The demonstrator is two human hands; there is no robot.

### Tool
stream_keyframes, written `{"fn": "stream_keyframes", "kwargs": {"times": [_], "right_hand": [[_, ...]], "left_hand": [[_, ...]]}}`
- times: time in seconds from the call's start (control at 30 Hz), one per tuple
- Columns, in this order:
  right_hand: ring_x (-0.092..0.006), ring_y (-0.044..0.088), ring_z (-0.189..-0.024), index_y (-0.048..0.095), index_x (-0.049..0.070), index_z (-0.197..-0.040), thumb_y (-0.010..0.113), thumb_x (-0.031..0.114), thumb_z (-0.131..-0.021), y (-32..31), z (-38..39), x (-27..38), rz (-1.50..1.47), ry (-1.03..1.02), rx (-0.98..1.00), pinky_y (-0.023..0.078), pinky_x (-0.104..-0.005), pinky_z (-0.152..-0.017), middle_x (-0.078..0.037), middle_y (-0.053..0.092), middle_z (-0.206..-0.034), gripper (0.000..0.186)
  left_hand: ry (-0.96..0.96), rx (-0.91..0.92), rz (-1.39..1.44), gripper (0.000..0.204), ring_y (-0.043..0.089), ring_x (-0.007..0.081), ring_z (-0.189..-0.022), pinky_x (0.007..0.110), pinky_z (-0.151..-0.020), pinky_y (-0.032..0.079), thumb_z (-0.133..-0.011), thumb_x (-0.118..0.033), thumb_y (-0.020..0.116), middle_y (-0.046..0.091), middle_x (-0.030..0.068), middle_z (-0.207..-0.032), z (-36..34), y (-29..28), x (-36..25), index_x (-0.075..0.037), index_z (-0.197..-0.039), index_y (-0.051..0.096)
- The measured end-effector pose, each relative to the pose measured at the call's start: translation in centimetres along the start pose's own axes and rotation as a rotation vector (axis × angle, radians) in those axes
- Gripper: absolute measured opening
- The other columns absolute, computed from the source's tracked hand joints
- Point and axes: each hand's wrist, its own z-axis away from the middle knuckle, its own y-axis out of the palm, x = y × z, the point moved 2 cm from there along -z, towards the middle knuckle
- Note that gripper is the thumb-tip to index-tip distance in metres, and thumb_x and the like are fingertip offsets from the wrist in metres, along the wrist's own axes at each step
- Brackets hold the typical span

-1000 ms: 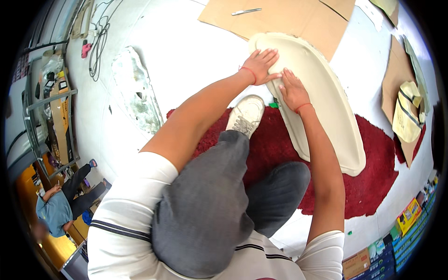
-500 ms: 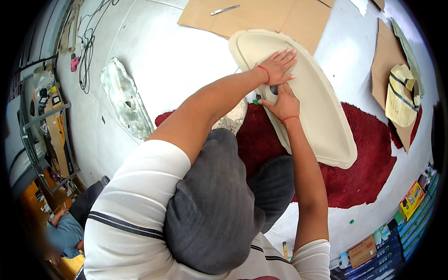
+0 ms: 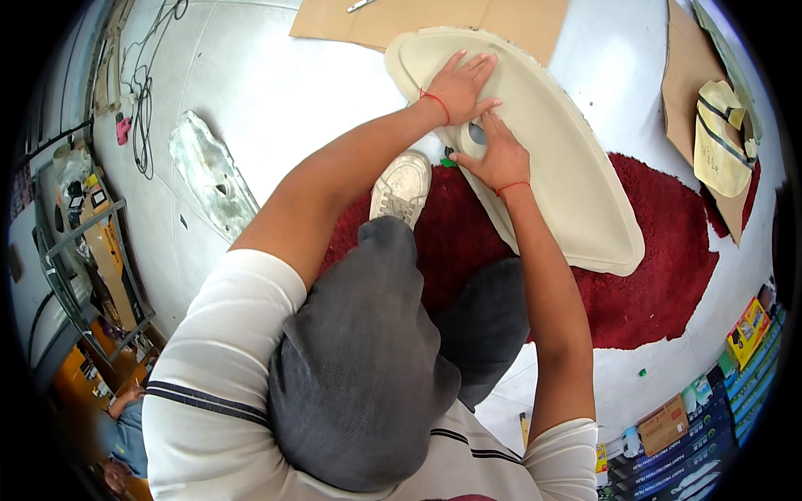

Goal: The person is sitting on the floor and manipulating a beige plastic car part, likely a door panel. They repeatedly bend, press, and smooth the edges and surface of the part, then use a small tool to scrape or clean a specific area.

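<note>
1. Red rug (image 3: 656, 288), one: the landmark, spread beneath part of the panel. It could creep or bunch if you lean hard over what lies on it.
2. Beige panel (image 3: 564, 154), one: lower end on the rug, upper end reaching past the rug's far edge. It could rock or bend, the likely cause being your weight on that overreaching end; its support underneath is hidden.
3. Left hand (image 3: 460, 90), one: beyond the rug's far edge. Your fingers are fanned, laid on the panel's face, with nothing visibly gripped.
4. Right hand (image 3: 501, 154), one: just past the rug's far edge, nearer it than your left. Thumb spread wide from the fingers, hand resting on the panel.
5. Round opening (image 3: 474, 136), one: beyond the rug's far edge. Your right thumb could slip there if pressure slides.
</note>
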Motion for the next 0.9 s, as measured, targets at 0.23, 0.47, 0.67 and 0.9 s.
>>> {"fn": "stream_keyframes", "kwargs": {"times": [0.23, 0.47, 0.67, 0.9], "right_hand": [[-0.0236, 0.054, -0.141, 0.043, 0.014, -0.157, 0.091, 0.055, -0.067, -0.3, -0.7, 0.8, -0.014, 0.060, 0.072, 0.055, -0.0411, -0.105, -0.006, 0.049, -0.160, 0.110], [-0.0259, 0.057, -0.137, 0.045, 0.011, -0.155, 0.092, 0.051, -0.066, -0.4, -0.3, 0.3, -0.068, 0.065, 0.127, 0.053, -0.0420, -0.107, -0.008, 0.055, -0.155, 0.108], [-0.0222, 0.052, -0.143, 0.045, 0.013, -0.156, 0.091, 0.052, -0.068, 0.6, -0.5, 0.0, -0.008, 0.032, 0.057, 0.053, -0.0391, -0.109, -0.006, 0.050, -0.160, 0.106], [-0.0225, 0.052, -0.143, 0.046, 0.013, -0.155, 0.090, 0.051, -0.069, 0.1, -0.1, -0.7, -0.013, 0.076, 0.123, 0.052, -0.0399, -0.110, -0.006, 0.049, -0.160, 0.103]], "left_hand": [[0.021, -0.180, 0.023, 0.088, 0.029, 0.0262, -0.158, 0.048, -0.130, 0.015, -0.103, -0.062, 0.047, 0.037, 0.0156, -0.167, -0.2, 0.3, 0.5, -0.001, -0.163, 0.027], [0.023, -0.015, -0.054, 0.087, 0.031, 0.0290, -0.156, 0.049, -0.129, 0.019, -0.101, -0.059, 0.054, 0.038, 0.0148, -0.166, 0.8, -1.1, 0.3, -0.001, -0.162, 0.031], [0.075, -0.134, -0.104, 0.087, 0.032, 0.0299, -0.155, 0.049, -0.128, 0.020, -0.100, -0.060, 0.055, 0.040, 0.0135, -0.165, 0.8, -1.4, 0.7, -0.003, -0.161, 0.034], [0.038, 0.111, -0.131, 0.086, 0.032, 0.0279, -0.155, 0.048, -0.131, 0.012, -0.100, -0.066, 0.049, 0.040, 0.0109, -0.165, 0.0, -2.7, 0.3, -0.011, -0.163, 0.033]]}}
